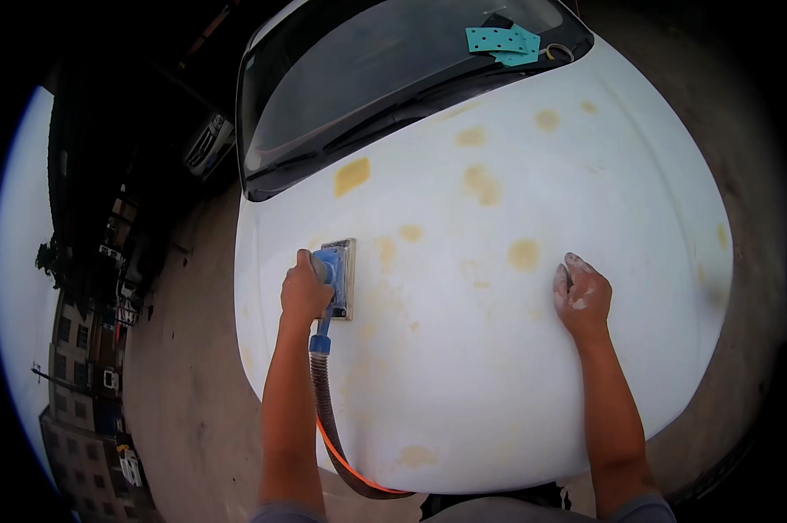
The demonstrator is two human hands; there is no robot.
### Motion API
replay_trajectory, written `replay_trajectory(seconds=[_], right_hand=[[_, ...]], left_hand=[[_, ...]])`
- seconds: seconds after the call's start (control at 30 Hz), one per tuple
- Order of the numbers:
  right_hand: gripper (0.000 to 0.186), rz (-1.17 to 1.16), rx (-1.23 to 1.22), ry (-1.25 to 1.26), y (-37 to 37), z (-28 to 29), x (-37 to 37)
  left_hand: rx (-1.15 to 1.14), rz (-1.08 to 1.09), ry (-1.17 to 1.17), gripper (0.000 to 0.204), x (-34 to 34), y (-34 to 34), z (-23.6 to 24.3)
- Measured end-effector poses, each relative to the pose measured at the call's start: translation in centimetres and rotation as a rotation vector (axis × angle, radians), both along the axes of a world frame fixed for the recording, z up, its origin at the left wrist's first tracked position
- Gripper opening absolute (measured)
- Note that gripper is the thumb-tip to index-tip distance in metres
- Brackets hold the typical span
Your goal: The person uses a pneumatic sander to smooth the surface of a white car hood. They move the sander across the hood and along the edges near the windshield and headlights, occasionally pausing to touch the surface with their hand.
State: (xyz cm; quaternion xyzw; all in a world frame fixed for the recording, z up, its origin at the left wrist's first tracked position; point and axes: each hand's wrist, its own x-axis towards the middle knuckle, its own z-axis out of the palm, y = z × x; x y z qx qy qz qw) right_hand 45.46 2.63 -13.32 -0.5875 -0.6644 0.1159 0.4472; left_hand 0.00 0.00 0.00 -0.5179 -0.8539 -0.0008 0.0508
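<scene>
A white car hood point(463, 349) with yellowish filler patches lies in front of me. My left hand point(305, 288) is wrapped round a blue power sander point(332, 270), whose rectangular pad rests on the left part of the hood. From the sander's rear end a ribbed dark hose point(324, 392) with an orange line runs down toward my body. Over the right half of the hood is my right hand point(583, 295), its fingers curled in and marked with white dust. What lies inside those fingers, if anything, is hidden.
Turquoise perforated sanding sheets point(498, 42) lie on the windshield point(350, 78), next to a small ring-shaped roll point(559, 54). Black wipers point(359, 135) run along the glass base. Beyond the hood's left edge are concrete ground point(184, 349), another parked vehicle point(209, 144) and buildings.
</scene>
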Motion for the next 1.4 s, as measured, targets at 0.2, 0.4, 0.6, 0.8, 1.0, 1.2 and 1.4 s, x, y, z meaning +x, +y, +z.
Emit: replay_trajectory(seconds=[0.2, 0.4, 0.6, 0.8, 1.0, 1.2, 1.4], right_hand=[[0.016, 0.008, 0.166, 0.049, 1.9, -1.9, 0.8], [0.016, -0.009, 0.225, -0.008, 2.5, -2.3, 2.0], [0.016, 0.036, 0.179, 0.061, 2.1, -3.0, 2.2], [0.019, 0.006, 0.162, 0.036, 2.0, -3.2, 2.6], [0.019, 0.041, 0.169, 0.117, 1.6, -4.2, 1.9], [0.017, -0.005, 0.108, 0.070, 1.7, -3.3, 2.2], [0.013, 0.017, 0.039, 0.107, 1.2, -3.0, 1.4]], left_hand=[[0.055, 0.110, -0.028, 0.069, -2.7, 6.0, 0.4], [0.007, -0.051, 0.000, 0.065, 4.7, 4.6, -1.4], [0.002, 0.025, -0.019, 0.067, 1.8, 6.3, -0.6], [-0.055, -0.118, 0.022, 0.055, 7.2, 4.4, -1.3], [-0.015, -0.014, -0.013, 0.056, 2.8, 5.5, -1.0], [-0.049, -0.074, 0.003, 0.062, 7.4, 3.6, -1.3], [-0.036, 0.055, 0.011, 0.062, -0.8, 5.8, 0.3]])
